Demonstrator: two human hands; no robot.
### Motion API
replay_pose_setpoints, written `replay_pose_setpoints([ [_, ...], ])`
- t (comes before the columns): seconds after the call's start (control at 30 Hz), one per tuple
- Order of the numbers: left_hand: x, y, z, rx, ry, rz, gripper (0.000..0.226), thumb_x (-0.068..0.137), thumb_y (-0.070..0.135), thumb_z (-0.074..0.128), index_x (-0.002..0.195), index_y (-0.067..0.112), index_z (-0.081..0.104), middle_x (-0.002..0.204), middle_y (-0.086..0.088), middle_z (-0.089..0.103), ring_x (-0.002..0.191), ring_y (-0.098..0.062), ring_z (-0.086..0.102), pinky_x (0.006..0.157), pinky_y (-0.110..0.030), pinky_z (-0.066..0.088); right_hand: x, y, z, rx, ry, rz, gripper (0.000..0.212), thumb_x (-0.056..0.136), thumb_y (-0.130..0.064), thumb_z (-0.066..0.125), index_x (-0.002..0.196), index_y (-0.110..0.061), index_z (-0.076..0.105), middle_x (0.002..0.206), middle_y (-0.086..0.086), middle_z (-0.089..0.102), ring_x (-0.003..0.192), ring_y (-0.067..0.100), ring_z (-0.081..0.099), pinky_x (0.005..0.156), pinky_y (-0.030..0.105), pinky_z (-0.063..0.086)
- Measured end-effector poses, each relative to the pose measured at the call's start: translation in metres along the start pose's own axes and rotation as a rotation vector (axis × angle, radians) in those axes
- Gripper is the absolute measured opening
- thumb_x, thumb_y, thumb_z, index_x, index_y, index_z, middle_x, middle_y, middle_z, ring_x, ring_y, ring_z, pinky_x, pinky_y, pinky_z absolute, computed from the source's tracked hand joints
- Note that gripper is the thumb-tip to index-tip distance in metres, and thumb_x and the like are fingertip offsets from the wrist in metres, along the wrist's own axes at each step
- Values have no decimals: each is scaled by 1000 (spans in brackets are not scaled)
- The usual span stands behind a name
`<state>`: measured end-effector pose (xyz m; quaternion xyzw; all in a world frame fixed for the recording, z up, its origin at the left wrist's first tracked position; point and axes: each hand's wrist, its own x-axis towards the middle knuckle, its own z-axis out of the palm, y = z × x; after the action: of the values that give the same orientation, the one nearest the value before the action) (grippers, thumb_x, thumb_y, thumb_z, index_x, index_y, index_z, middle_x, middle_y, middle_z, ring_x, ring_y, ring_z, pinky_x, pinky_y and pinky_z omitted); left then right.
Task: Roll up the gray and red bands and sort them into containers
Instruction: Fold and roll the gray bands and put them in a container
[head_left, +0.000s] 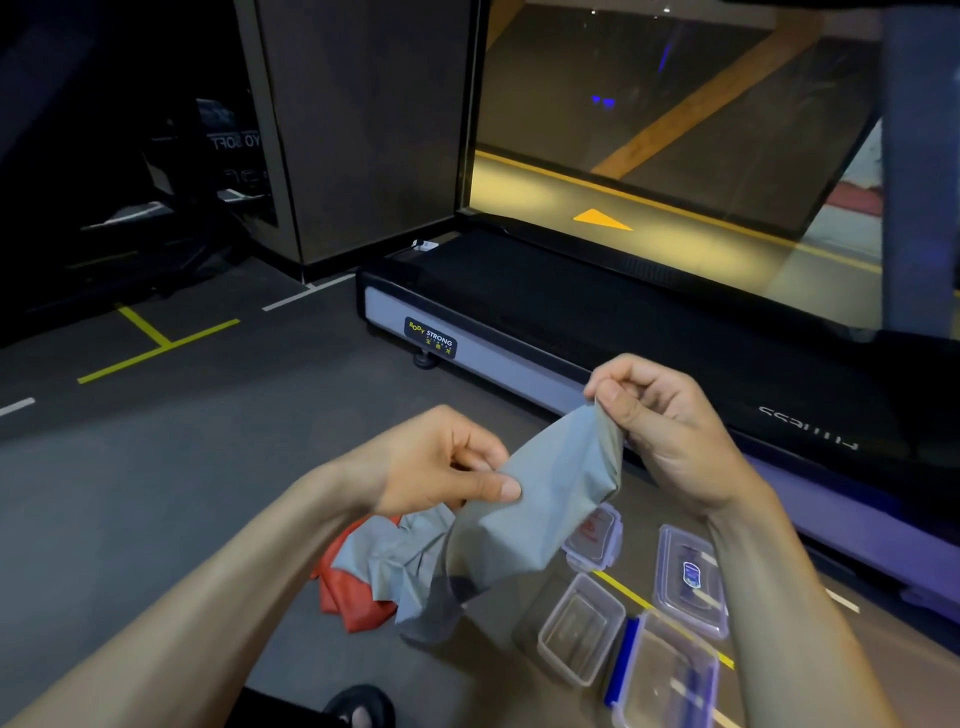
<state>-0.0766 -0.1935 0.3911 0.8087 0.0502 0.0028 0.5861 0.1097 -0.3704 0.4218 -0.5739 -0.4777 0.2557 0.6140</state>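
A gray band (545, 499) hangs stretched between both hands above the floor. My left hand (441, 462) pinches its near edge between thumb and fingers. My right hand (660, 421) pinches its upper corner, held higher and to the right. Below them on the floor lies a heap of more gray bands (395, 561) on top of red bands (353, 597). To the right stand clear plastic containers: a small open one (582, 629), a larger one with blue clips (665, 675), and two lids (597, 535) (691, 577).
A treadmill (519, 332) with a black belt runs along the far side, just behind my right hand. Yellow and white tape lines (156, 343) mark the dark gym floor. A sandaled foot (358, 709) shows at the bottom edge.
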Motion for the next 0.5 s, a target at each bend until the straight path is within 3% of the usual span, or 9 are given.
replay_pose_setpoints([
  [0.07, 0, 1, 1, -10, 19, -15, 22, 89, 33, 76, 88, 12, 75, 78, -17, 72, 70, -17, 55, 63, -29, 47, -1, 1, -1, 7, 9, 2, 18, 88, -38, 69, 86, -21, 73, 64, 2, 52, 58, 11, 43, 54, 24, 32],
  [0.13, -1, 2, 1, -21, 20, -32, 21, 90, 28, 73, 91, 7, 75, 82, -14, 73, 71, -13, 60, 63, -22, 51, -1, 0, -1, 19, 11, 3, 15, 88, -35, 67, 85, -22, 73, 64, 3, 53, 57, 9, 44, 54, 22, 33],
  [0.27, -3, 5, 2, -24, -9, -44, 21, 95, 26, 69, 94, 5, 73, 84, -12, 73, 76, -16, 61, 69, -28, 52, -3, -1, -3, 31, 11, 14, 15, 88, -34, 68, 85, -21, 73, 65, 2, 54, 57, 8, 46, 54, 18, 37],
  [0.37, -5, 9, 2, -40, -18, -43, 23, 98, 23, 66, 95, 1, 71, 81, -11, 70, 76, -17, 59, 67, -25, 50, -5, -2, -5, 30, 4, 17, 12, 93, -28, 67, 86, -20, 73, 65, 3, 54, 57, 8, 48, 55, 18, 39],
  [0.43, -6, 11, 1, -62, -35, -25, 20, 99, 24, 65, 90, 7, 72, 78, -12, 66, 73, -20, 55, 65, -28, 47, -6, -2, -6, 24, 10, 23, 13, 94, -28, 66, 86, -21, 73, 64, 1, 56, 57, 8, 48, 54, 18, 38],
  [0.5, -7, 13, -1, -65, -38, -12, 21, 98, 28, 66, 79, 18, 69, 69, -9, 54, 66, -21, 44, 60, -34, 35, -7, -1, -7, 11, 9, 33, 19, 91, -40, 69, 86, -21, 72, 65, 2, 56, 58, 11, 47, 54, 21, 37],
])
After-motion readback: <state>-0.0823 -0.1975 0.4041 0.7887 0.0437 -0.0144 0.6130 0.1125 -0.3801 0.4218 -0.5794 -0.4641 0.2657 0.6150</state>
